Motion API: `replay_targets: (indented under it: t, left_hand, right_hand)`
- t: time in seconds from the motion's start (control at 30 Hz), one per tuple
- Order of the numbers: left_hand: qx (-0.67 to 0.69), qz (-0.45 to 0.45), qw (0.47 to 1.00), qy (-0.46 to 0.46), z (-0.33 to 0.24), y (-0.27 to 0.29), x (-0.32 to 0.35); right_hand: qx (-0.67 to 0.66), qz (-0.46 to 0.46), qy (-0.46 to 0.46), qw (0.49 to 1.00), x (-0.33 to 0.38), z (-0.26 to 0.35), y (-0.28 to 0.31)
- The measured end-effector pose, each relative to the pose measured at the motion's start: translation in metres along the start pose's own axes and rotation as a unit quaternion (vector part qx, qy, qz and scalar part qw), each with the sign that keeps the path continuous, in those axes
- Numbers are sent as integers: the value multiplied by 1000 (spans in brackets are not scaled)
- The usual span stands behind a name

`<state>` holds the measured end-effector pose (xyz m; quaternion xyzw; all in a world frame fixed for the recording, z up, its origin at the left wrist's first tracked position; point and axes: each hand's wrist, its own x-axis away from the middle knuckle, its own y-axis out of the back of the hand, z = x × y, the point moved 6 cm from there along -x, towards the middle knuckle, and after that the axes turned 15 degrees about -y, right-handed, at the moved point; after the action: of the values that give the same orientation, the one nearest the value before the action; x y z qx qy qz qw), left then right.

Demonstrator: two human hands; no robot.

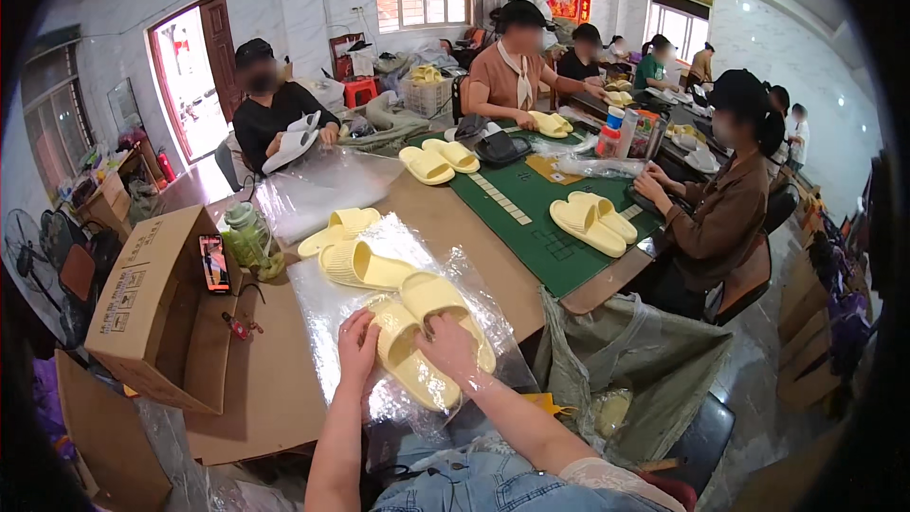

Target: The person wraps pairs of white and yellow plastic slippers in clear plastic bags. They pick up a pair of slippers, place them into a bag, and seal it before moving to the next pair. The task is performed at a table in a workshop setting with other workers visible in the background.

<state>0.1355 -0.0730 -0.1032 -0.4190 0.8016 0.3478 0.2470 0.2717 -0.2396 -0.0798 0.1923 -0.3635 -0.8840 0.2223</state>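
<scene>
A pair of pale yellow slippers lies side by side in front of me, on clear plastic bags (318,322). My left hand (356,349) holds the outer side of the left slipper (424,381), fingers curled against its strap. Over the inner edges of the pair lies my right hand (449,349), its fingers bent at the straps and partly hidden, beside the right slipper (438,294). Just beyond, another yellow slipper (365,265) rests on the plastic, with one more yellow slipper (339,230) behind it.
An open cardboard box (156,308) stands at left with a phone (215,264) against it, near a green-tinted jar (248,239). A green mat (531,218) carries more yellow slippers (593,223). A grey-green sack (635,351) hangs at right. Several co-workers sit around the table.
</scene>
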Motion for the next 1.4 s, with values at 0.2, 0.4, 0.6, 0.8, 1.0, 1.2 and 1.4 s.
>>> replay_targets:
  t: [0.2,0.4,0.6,0.8,1.0,1.2,1.4]
  left_hand:
    - [-2,1,1000,3,-5,0,-3]
    - [-6,16,1000,12,-3,-1,-3]
    - [-11,8,1000,7,3,1,-1]
    - [-15,31,999,29,-4,-1,-2]
    - [-3,20,999,25,-4,1,-1]
    - [8,23,999,23,-2,-1,0]
    - [17,11,999,26,1,-1,-2]
  right_hand:
    - [0,9,-8,1000,-3,1,2]
    - [-9,-13,10,1000,-1,-4,-2]
    - [-21,5,8,1000,1,3,4]
    - [4,11,-5,1000,-1,-4,-2]
    - [-11,-4,8,1000,1,0,1]
    - [-2,-5,8,1000,0,-4,-2]
    - [-8,6,12,1000,0,1,3]
